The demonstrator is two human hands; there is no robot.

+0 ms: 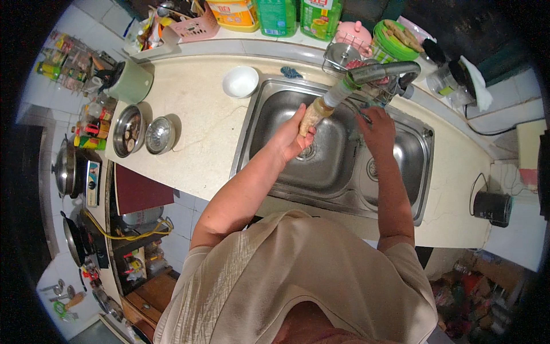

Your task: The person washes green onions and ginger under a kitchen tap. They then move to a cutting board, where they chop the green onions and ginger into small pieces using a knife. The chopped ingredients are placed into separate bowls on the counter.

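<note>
My left hand is curled around a pale tan, rough-surfaced piece directly below the outlet of the faucet. Whether this piece is joined to the outlet, I cannot tell. My right hand reaches over the divider of the stainless steel double sink. Its fingertips are by a thin dark part near the faucet; their grip is unclear. Beneath my left hand is the larger basin, with its drain partly hidden. The smaller basin lies partly behind my right forearm.
Left of the sink are a white bowl, a steel bowl with sliced food, and a smaller metal bowl. A wire rack stands behind the faucet. Detergent bottles line the ledge. A black container is at right.
</note>
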